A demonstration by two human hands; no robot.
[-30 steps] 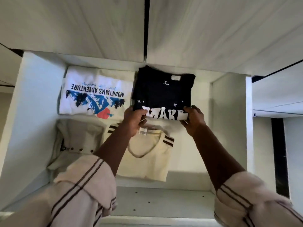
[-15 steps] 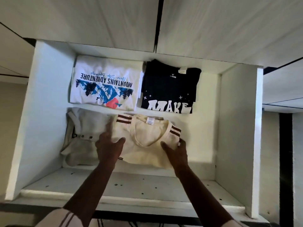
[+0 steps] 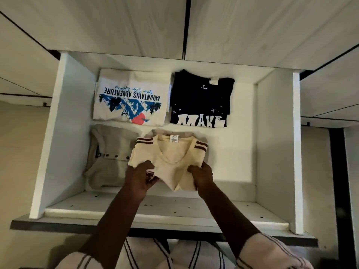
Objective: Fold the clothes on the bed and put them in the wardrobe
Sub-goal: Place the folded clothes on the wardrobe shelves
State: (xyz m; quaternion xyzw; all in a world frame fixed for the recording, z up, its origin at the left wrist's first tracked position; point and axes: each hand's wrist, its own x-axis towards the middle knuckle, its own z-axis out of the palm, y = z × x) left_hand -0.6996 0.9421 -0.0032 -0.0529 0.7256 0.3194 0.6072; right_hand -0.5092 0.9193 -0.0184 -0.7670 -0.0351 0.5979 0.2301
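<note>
Four garments are in the wardrobe compartment (image 3: 275,142) and the job looks well along. At the back, the white mountain-print tee (image 3: 132,98) lies folded flat with the black tee (image 3: 202,101) just beside it on the right, both looking finished. In the front row, the beige buttoned garment (image 3: 108,158) sits at the left, folded but lumpier.

The action is on the cream top (image 3: 171,150) with brown stripes, front and centre. The left hand (image 3: 138,176) and the right hand (image 3: 202,176) each have fingers curled round its near edge, gripping the fabric. That edge is bunched and comes to a point between them, so I'd say this one is placed but not yet squared up.

What's left? Tidying the cream top. The bed is out of view, so I cannot tell whether more clothes wait there.

As for obstacles, the cream top's left side overlaps the beige garment, so a tug could drag that one along. Bare shelf lies to the right. The closed cabinet doors (image 3: 116,26) above sit well clear.
</note>
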